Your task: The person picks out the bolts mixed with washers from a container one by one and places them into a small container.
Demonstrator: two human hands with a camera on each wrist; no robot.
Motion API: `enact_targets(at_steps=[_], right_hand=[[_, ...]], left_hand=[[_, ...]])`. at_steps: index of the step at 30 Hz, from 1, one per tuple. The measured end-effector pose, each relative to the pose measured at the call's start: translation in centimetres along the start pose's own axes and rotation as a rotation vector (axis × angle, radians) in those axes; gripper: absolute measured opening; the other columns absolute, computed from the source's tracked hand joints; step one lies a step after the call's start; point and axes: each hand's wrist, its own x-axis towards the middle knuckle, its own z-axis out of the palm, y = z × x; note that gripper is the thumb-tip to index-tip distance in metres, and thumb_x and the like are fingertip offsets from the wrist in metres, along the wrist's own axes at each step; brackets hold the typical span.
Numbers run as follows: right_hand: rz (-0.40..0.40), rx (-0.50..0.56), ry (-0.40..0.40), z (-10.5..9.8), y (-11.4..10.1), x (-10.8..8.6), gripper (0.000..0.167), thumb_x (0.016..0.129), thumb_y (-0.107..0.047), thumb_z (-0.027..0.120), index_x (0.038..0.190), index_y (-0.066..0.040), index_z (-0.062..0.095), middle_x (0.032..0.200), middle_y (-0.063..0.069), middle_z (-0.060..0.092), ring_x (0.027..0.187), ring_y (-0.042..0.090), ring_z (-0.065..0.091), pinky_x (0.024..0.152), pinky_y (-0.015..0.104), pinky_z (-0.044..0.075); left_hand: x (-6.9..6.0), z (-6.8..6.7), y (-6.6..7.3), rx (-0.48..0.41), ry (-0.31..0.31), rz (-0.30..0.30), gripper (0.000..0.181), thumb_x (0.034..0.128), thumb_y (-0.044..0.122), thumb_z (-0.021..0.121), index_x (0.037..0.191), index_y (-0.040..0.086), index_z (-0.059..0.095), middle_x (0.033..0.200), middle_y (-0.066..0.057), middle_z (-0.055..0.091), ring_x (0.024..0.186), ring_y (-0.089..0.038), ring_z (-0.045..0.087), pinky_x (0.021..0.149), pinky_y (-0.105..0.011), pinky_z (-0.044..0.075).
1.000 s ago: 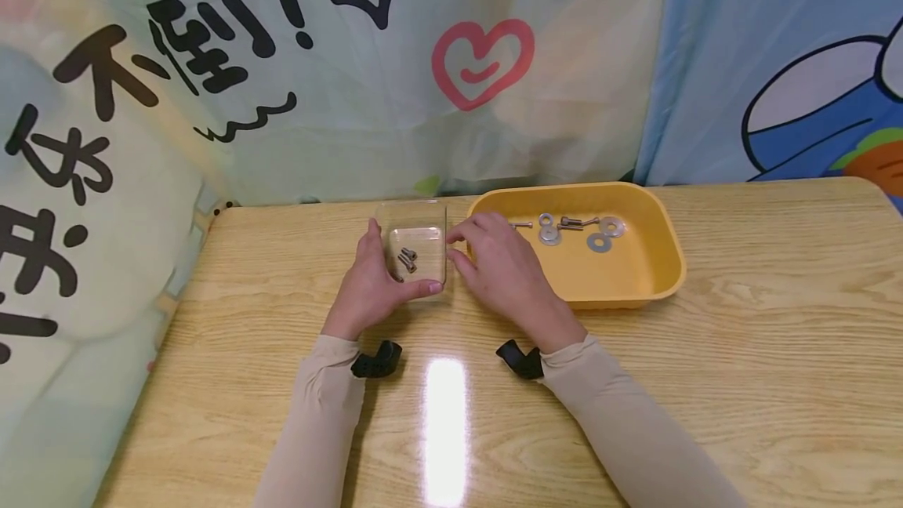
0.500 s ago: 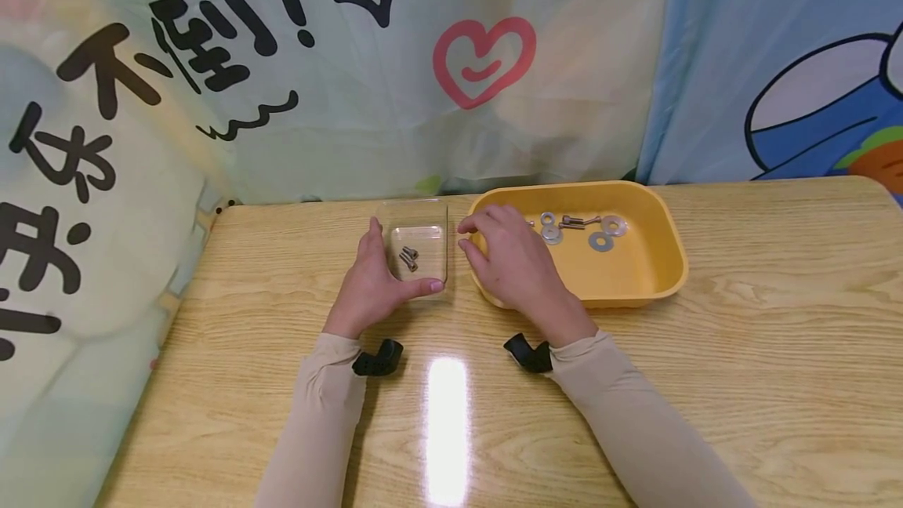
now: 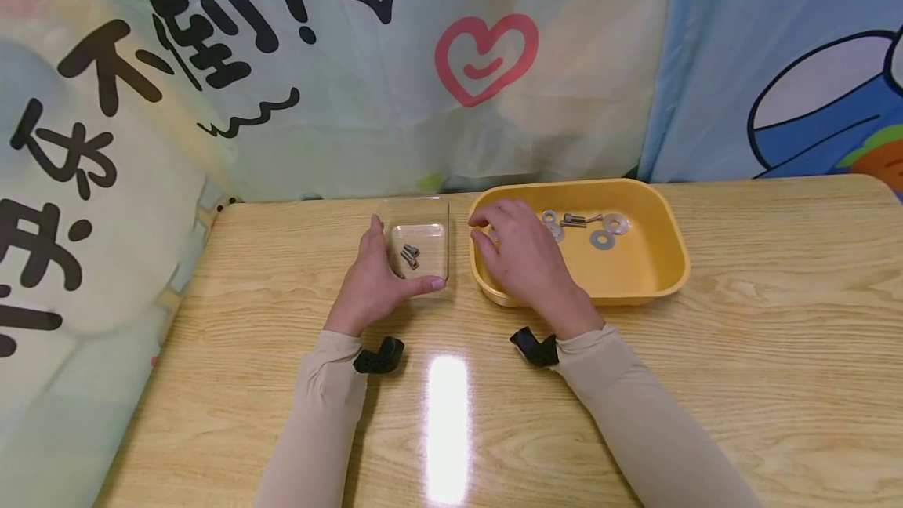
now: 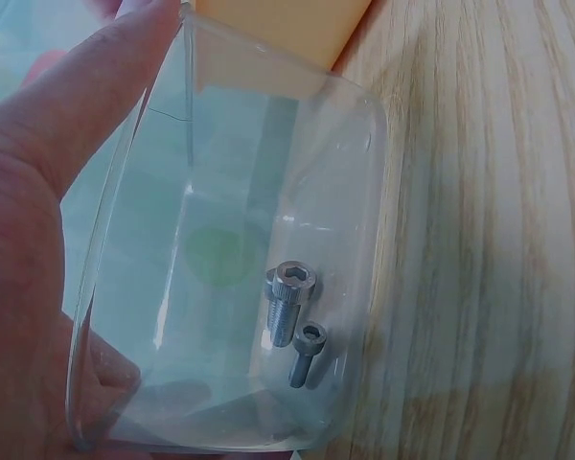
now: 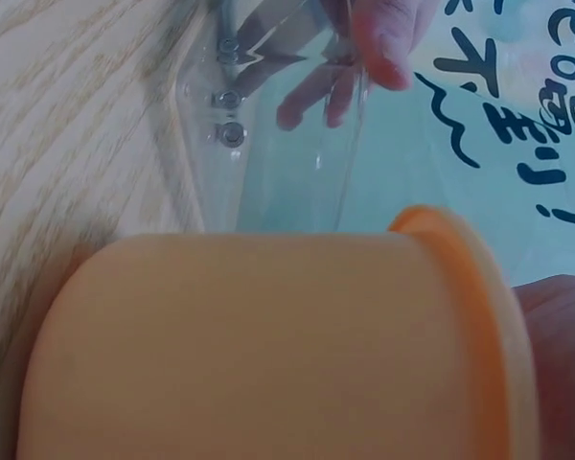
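Note:
A clear plastic box [image 3: 432, 253] stands on the table with a few small socket-head screws [image 3: 409, 255] inside; the left wrist view shows the screws [image 4: 286, 305] near its bottom. My left hand [image 3: 375, 284] holds this box, thumb along the near side and fingers around the left side. My right hand [image 3: 525, 253] hovers over the left end of the yellow tray [image 3: 635, 284], thumb and index finger apart, with nothing visible between them. Screws [image 3: 574, 221] and flat washers [image 3: 603, 240] lie in the tray. Only part of the right hand [image 5: 561, 326] shows behind the tray wall in its wrist view.
The tray stands a short gap right of the clear box, both near the table's [image 3: 769, 320] back edge. A printed cloth [image 3: 564, 61] hangs right behind. Bright glare [image 3: 447, 429] lies on the wood between the forearms.
My right hand has moved right, from beside the clear box to over the tray's left end, its thumb and index finger staying apart. The left hand keeps its hold on the box.

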Motion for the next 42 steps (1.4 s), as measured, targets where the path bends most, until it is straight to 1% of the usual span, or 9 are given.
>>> enact_targets(at_steps=[3, 7, 11, 17, 22, 26, 34, 38, 42], right_hand=[[0.022, 0.01, -0.005, 0.1, 0.4, 0.2, 0.017, 0.098, -0.013, 0.065, 0.111, -0.003, 0.071, 0.109, 0.013, 0.065, 0.098, 0.03, 0.055, 0.086, 0.044, 0.047], [0.049, 0.016, -0.014, 0.1, 0.8, 0.4, 0.019, 0.098, -0.013, 0.065, 0.113, -0.003, 0.07, 0.113, 0.013, 0.065, 0.103, 0.032, 0.054, 0.09, 0.046, 0.046], [0.053, -0.001, -0.013, 0.0, 1.2, 0.4, 0.019, 0.098, -0.012, 0.065, 0.113, -0.003, 0.07, 0.112, 0.013, 0.065, 0.106, 0.033, 0.055, 0.091, 0.047, 0.046], [0.057, -0.018, -0.01, 0.0, 1.6, 0.6, 0.018, 0.097, -0.012, 0.065, 0.112, -0.003, 0.071, 0.11, 0.014, 0.065, 0.106, 0.034, 0.055, 0.091, 0.048, 0.046], [0.071, -0.031, -0.025, -0.1, 2.0, 0.6, 0.02, 0.097, -0.011, 0.064, 0.114, -0.002, 0.07, 0.112, 0.015, 0.065, 0.11, 0.036, 0.055, 0.097, 0.048, 0.044], [0.089, -0.032, -0.052, -0.2, 2.3, 0.6, 0.022, 0.097, -0.01, 0.063, 0.117, -0.002, 0.07, 0.115, 0.018, 0.063, 0.113, 0.037, 0.053, 0.1, 0.049, 0.042], [0.144, -0.073, -0.166, -0.7, 2.9, 0.6, 0.032, 0.096, -0.011, 0.066, 0.126, 0.003, 0.064, 0.123, 0.023, 0.057, 0.118, 0.041, 0.047, 0.101, 0.052, 0.041], [0.159, -0.084, -0.18, -0.9, 3.1, 0.6, 0.033, 0.097, -0.011, 0.065, 0.127, 0.003, 0.064, 0.123, 0.023, 0.055, 0.119, 0.042, 0.046, 0.102, 0.052, 0.04], [0.143, -0.094, -0.176, -1.1, 3.4, 0.5, 0.033, 0.096, -0.009, 0.065, 0.126, 0.005, 0.063, 0.122, 0.025, 0.056, 0.119, 0.044, 0.046, 0.105, 0.053, 0.037]], left_hand=[[0.1, 0.0, 0.0, 0.002, 0.005, 0.004, 0.142, 0.068, 0.059, 0.088, 0.16, 0.001, -0.004, 0.165, -0.018, 0.014, 0.145, -0.035, 0.032, 0.115, -0.048, 0.033], [0.2, 0.0, 0.0, 0.001, 0.008, 0.004, 0.143, 0.0679, 0.059, 0.088, 0.16, 0.001, -0.004, 0.165, -0.018, 0.014, 0.145, -0.034, 0.032, 0.115, -0.048, 0.032], [0.2, -0.1, 0.1, -0.007, 0.003, -0.006, 0.143, 0.0681, 0.058, 0.088, 0.16, 0.002, -0.005, 0.165, -0.017, 0.014, 0.145, -0.034, 0.031, 0.115, -0.048, 0.032], [0.1, -0.1, 0.3, -0.005, -0.003, -0.02, 0.143, 0.0682, 0.057, 0.089, 0.16, 0.003, -0.006, 0.165, -0.017, 0.013, 0.145, -0.034, 0.031, 0.116, -0.047, 0.031], [0.2, -0.1, 0.2, -0.005, 0.002, -0.016, 0.142, 0.0681, 0.056, 0.089, 0.16, 0.002, -0.005, 0.165, -0.017, 0.014, 0.145, -0.034, 0.032, 0.115, -0.047, 0.031], [0.2, -0.1, 0.2, -0.009, 0.001, -0.024, 0.142, 0.0682, 0.056, 0.089, 0.161, 0.003, -0.005, 0.165, -0.016, 0.014, 0.144, -0.034, 0.033, 0.115, -0.047, 0.032], [0.2, -0.1, 0.3, -0.011, 0.002, -0.02, 0.143, 0.0676, 0.055, 0.09, 0.161, 0.003, -0.005, 0.165, -0.017, 0.015, 0.143, -0.034, 0.034, 0.115, -0.047, 0.032], [0.2, -0.1, 0.3, -0.01, 0.003, -0.02, 0.142, 0.0676, 0.055, 0.09, 0.161, 0.003, -0.004, 0.165, -0.016, 0.014, 0.143, -0.035, 0.035, 0.115, -0.048, 0.033], [0.2, 0.0, 0.2, -0.005, 0.007, -0.021, 0.142, 0.0676, 0.055, 0.09, 0.161, 0.003, -0.003, 0.166, -0.016, 0.015, 0.141, -0.035, 0.037, 0.114, -0.048, 0.033]])
